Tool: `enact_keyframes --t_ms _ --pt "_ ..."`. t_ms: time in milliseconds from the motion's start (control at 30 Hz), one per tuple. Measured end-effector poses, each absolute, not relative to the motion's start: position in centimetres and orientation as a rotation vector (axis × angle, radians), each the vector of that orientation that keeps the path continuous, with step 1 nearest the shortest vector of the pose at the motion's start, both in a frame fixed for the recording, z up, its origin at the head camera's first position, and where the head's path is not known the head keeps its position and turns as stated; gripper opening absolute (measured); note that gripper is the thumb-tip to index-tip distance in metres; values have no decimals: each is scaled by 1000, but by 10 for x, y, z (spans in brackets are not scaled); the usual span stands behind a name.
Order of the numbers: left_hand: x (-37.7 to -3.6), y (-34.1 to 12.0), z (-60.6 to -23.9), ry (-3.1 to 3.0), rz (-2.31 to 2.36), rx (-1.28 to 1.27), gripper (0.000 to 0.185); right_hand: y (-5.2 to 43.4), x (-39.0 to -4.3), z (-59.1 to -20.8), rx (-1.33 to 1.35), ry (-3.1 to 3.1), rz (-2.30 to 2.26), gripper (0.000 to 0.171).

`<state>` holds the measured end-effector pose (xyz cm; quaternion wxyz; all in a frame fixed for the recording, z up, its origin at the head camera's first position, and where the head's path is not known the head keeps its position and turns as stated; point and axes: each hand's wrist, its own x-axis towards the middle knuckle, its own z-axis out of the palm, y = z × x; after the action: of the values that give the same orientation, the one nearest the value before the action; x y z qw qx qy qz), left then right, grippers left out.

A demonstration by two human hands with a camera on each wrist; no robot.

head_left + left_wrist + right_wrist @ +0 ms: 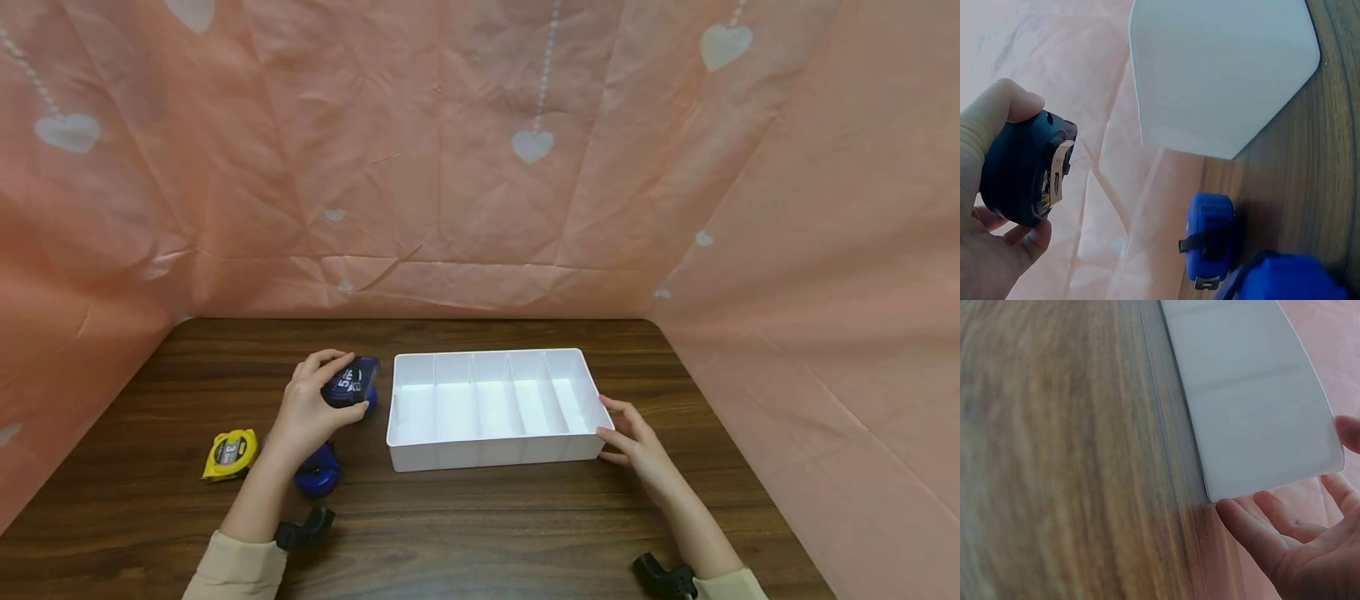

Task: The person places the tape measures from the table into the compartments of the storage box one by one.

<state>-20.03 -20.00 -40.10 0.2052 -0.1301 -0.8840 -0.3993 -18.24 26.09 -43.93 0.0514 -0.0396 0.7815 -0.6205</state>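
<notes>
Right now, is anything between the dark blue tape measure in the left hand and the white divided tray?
Nothing visible: the dark blue tape measure sits beside the white divided plastic tray, with only bare wooden table between.

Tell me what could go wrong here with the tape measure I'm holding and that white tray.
The left hand grips the dark blue tape measure mostly by its fingers, so it might slip and drop onto the blue tape measures lying below. The right hand only touches the white tray at its corner, so the tray may slide or turn if bumped.
</notes>
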Motion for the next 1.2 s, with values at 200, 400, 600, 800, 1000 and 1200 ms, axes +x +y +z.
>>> enact_keyframes --t_ms 200,400,600,800,1000,1200 --pt "-200 -194 -402 -2456 -1106 -384 69 261 -183 -441 -102 2384 -1881 54" --pt "-199 -187 -403 -2439 -1107 -421 69 262 -183 -440 -108 2379 -1880 54" --pt "-197 -180 -403 -2447 -1105 -449 68 262 -183 -441 -105 2386 -1876 54" --pt "-195 -172 -403 -2473 -1111 -449 68 261 -184 -440 -109 2388 -1879 54" --pt "-193 -167 -405 -2482 -1131 -469 67 262 -184 -441 -97 2383 -1883 54" --pt "-194 -161 -408 -2477 -1096 -505 67 262 -184 -441 -104 2383 -1880 54"
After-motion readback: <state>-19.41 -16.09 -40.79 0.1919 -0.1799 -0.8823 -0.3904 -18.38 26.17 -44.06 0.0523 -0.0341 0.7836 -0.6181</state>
